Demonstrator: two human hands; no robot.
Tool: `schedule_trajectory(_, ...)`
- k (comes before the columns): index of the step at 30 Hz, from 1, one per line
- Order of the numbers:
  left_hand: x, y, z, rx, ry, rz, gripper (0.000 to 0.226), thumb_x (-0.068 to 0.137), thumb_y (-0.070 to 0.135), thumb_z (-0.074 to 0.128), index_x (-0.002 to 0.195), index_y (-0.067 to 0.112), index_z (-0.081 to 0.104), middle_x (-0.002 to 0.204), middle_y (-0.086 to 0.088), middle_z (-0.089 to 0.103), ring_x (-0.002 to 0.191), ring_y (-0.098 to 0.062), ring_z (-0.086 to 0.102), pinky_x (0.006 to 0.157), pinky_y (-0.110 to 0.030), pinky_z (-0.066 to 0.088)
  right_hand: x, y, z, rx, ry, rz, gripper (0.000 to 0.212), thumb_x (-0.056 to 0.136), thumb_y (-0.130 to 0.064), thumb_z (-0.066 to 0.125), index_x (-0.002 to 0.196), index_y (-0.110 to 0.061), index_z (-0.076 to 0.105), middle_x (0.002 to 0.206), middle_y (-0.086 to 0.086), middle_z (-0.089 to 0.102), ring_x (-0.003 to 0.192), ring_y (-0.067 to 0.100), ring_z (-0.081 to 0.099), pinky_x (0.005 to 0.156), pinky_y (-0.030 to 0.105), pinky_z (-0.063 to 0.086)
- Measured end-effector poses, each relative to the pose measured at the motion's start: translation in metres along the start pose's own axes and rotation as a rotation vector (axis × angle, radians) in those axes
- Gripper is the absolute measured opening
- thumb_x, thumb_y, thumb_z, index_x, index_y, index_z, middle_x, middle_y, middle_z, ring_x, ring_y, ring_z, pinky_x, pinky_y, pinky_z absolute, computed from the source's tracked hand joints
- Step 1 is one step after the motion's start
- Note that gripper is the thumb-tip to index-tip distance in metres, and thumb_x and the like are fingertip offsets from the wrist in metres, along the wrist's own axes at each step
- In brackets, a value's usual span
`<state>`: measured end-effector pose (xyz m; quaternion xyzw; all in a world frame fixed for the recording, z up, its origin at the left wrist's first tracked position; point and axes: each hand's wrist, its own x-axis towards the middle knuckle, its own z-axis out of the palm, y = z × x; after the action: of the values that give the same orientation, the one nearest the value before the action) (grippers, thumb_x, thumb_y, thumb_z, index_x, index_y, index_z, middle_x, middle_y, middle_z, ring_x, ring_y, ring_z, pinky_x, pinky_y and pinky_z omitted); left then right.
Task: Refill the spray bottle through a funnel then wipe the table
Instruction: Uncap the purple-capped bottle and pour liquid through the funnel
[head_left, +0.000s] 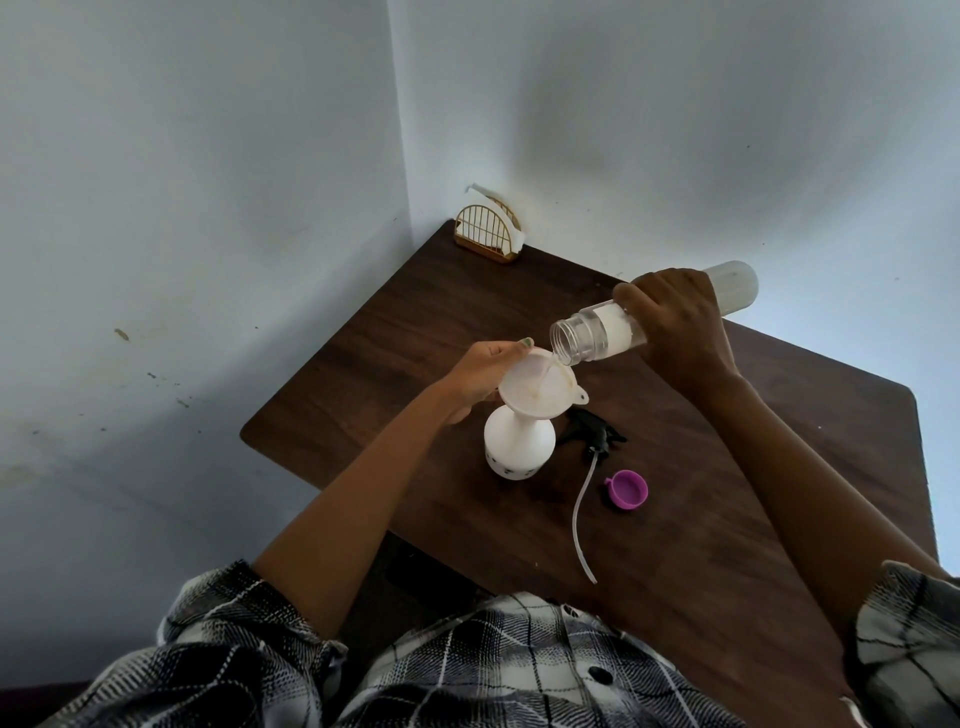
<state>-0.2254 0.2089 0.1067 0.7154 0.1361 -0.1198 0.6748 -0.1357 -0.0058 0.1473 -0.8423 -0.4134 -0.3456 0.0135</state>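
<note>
Here, left-hand fingers (511, 349) pinching the far-left rim of the funnel (537, 387), steadying it in the neck of the spray bottle (518, 441), upright on the counter (727, 519). Right hand (675, 317) wrapped round the clear refill bottle (597, 335), long axis running up and right from the funnel, mouth tipped down just over its far rim, a thin stream apparently falling in. Right forearm reaching across from the near right, left forearm from the near left. Just right of the spray bottle, the black trigger head (597, 434) with its dip tube; beyond that, a purple cap (628, 488).
</note>
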Motion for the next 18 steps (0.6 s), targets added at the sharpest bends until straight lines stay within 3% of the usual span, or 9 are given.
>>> schedule_trajectory(18, 0.0015, -0.0013, -0.0004, 0.007, -0.01, 0.002, 0.035, 0.096, 0.039, 0.045, 0.109, 0.012, 0.065, 0.09, 0.001, 0.062, 0.079, -0.01, 0.057, 0.068, -0.022, 0.046, -0.0007, -0.0009, -0.001, -0.008, 0.012, 0.0, 0.024, 0.072, 0.0, 0.063, 0.093, -0.01, 0.058, 0.082, 0.008, 0.062, 0.076, 0.03, 0.057, 0.077, 0.036, 0.033)
